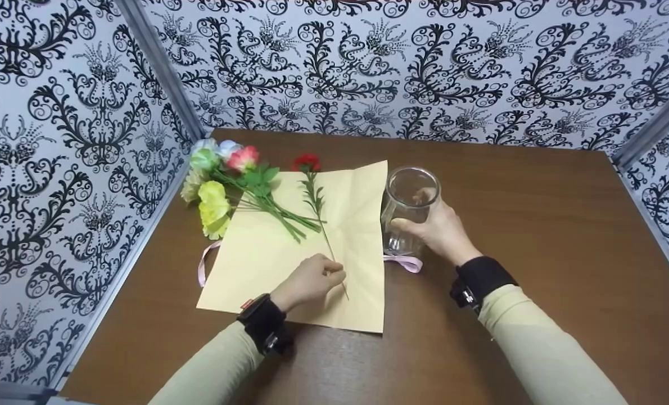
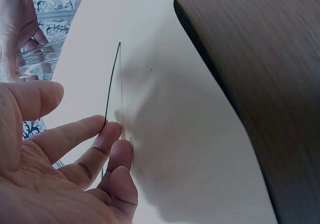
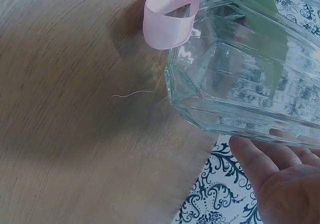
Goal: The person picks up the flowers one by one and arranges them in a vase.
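Note:
A red artificial flower [image 1: 306, 163] with a long thin stem [image 2: 112, 78] lies on the sheet of cream paper [image 1: 261, 264]. My left hand [image 1: 312, 281] is at the lower stem; its fingers touch the stem, with the thumb apart from them in the left wrist view. My right hand [image 1: 444, 230] grips a clear glass vase [image 1: 393, 211] just right of the paper, thumb on the near side and fingers on the far side. The vase's mouth points up; I cannot tell whether its base touches the table.
Several artificial flowers, among them a yellow bloom [image 1: 213, 205] and a pink bloom [image 1: 243, 158], lie at the paper's upper left. A pink ribbon [image 1: 407, 262] loops out near the vase base. The brown table [image 1: 542, 236] meets patterned walls [image 1: 464, 67] behind and at the sides.

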`<state>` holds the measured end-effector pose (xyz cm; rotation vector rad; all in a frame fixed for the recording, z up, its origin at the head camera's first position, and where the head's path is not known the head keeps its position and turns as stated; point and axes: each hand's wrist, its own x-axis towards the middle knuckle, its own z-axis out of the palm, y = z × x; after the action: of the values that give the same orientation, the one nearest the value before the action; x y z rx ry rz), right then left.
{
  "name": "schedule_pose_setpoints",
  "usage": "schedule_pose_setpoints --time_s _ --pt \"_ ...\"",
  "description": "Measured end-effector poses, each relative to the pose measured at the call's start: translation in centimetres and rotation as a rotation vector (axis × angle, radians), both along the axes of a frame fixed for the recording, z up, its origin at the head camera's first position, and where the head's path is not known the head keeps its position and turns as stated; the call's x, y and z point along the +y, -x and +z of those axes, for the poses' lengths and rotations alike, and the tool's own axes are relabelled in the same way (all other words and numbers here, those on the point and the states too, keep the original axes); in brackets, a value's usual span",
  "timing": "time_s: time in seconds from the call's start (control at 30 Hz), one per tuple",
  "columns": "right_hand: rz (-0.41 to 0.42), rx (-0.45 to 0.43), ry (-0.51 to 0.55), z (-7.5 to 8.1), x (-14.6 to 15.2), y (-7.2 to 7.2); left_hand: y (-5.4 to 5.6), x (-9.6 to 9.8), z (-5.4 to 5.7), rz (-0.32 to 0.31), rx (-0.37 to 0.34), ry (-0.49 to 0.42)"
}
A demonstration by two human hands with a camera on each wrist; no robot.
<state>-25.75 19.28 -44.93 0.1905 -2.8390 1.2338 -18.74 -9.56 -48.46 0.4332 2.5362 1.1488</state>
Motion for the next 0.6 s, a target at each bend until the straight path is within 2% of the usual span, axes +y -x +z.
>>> schedule_pose_setpoints --time_s 0.3,0.43,0.6 --pt "0.005 0.017 -0.006 0.2 0.0 -0.2 0.0 -0.2 0.4 -0.011 -0.072 -0.006" --pt "0.001 0.016 -0.005 0.2 0.0 -0.2 0.4 -0.3 0.5 -0.008 -0.051 -0.008" --pt "0.0 0.015 -0.002 0.2 0.0 -0.2 1.3 -0.5 0.4 0.028 0.038 -0.007"
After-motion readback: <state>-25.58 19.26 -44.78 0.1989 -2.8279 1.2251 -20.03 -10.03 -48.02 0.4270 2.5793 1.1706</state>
